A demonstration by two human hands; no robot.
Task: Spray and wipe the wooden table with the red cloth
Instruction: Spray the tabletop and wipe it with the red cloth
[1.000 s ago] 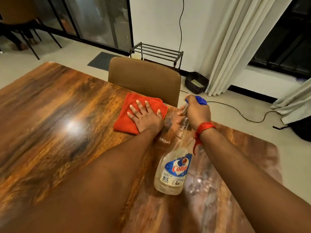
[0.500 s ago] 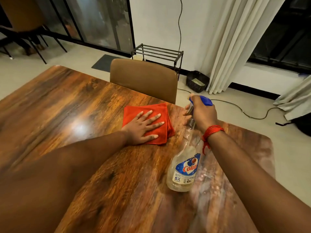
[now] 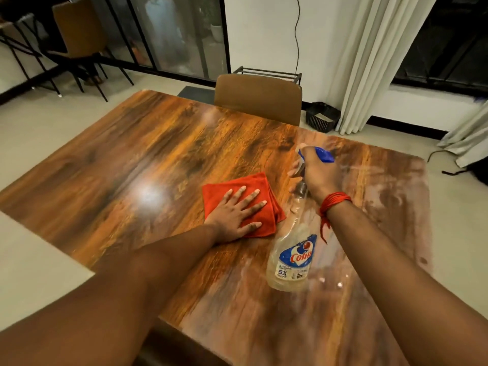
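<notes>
A folded red cloth (image 3: 219, 190) lies flat near the middle of the glossy wooden table (image 3: 118, 165). My left hand (image 3: 235, 212) presses on it, palm down with fingers spread. To its right, my right hand (image 3: 315, 173) grips the neck and blue trigger of a clear spray bottle (image 3: 291, 260) with a blue and red label, held tilted above the table. A red thread is tied round my right wrist. The table's right part looks hazy and streaked.
A brown chair (image 3: 260, 97) stands tucked in at the table's far side. Behind it are a low metal rack (image 3: 266, 73), a black basket (image 3: 320, 116) and white curtains (image 3: 369, 62). A cable (image 3: 438, 154) lies on the floor at the right. More chairs (image 3: 76, 33) stand at the far left.
My left hand has slid the red cloth from the table's far edge toward me, to the middle. My right hand with the bottle has stayed beside it. The camera has pulled back.
</notes>
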